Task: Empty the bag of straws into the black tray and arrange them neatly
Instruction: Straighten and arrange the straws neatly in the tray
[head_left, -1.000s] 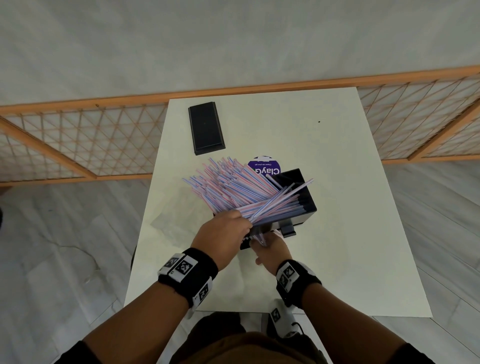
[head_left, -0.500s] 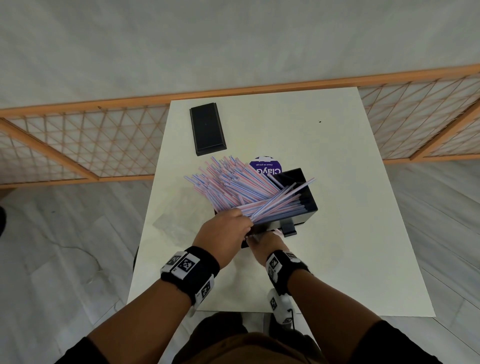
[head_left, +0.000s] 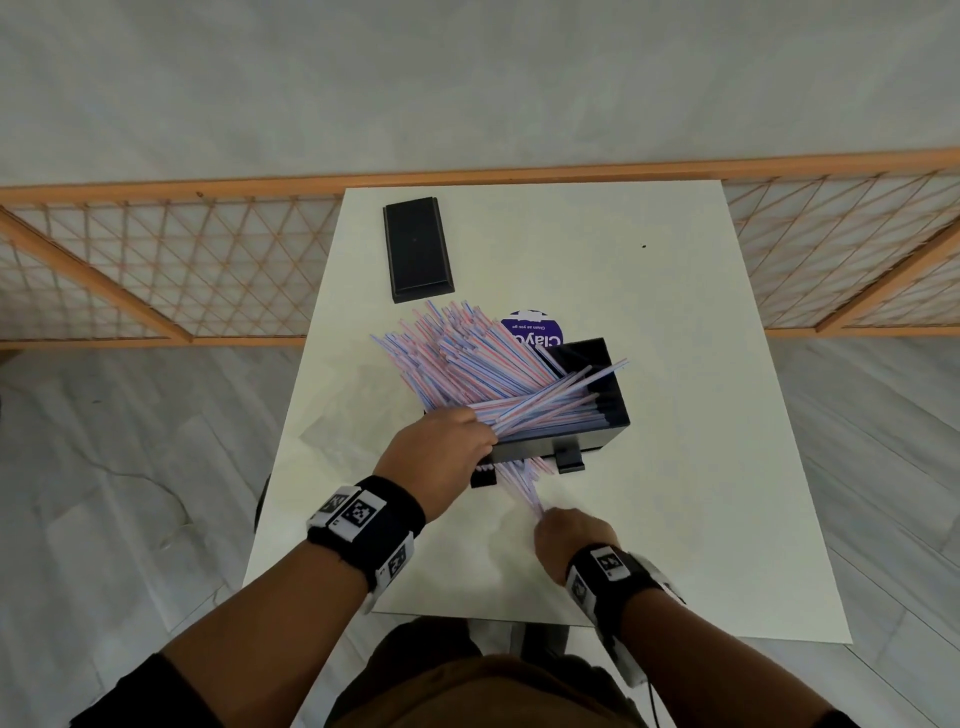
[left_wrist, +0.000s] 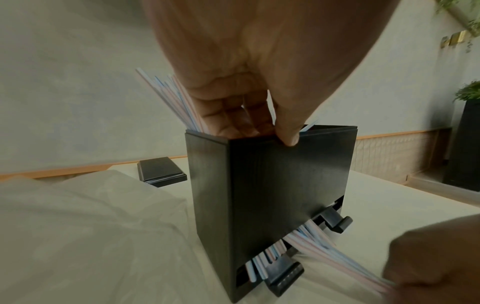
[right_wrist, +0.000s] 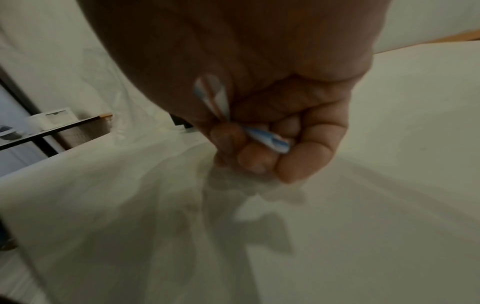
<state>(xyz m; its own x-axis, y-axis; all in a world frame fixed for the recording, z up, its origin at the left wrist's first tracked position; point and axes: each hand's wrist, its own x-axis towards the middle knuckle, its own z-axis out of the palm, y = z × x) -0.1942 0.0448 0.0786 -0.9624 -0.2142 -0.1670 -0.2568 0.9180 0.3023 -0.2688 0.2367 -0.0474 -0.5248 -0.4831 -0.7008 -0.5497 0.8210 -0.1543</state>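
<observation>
Head view: black tray (head_left: 582, 447) stands mid-table (head_left: 675, 467), straws (head_left: 467, 364) fanning toward 11 o'clock.
Left hand (head_left: 441, 447): clamped on the tray's rim.
Right hand (head_left: 571, 540): at the tray's 6 o'clock, pinching straws from its slot.

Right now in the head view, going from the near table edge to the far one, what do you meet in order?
right hand pinching pulled-out straws → left hand at the black tray → fan of straws → purple label → flat black lid
</observation>
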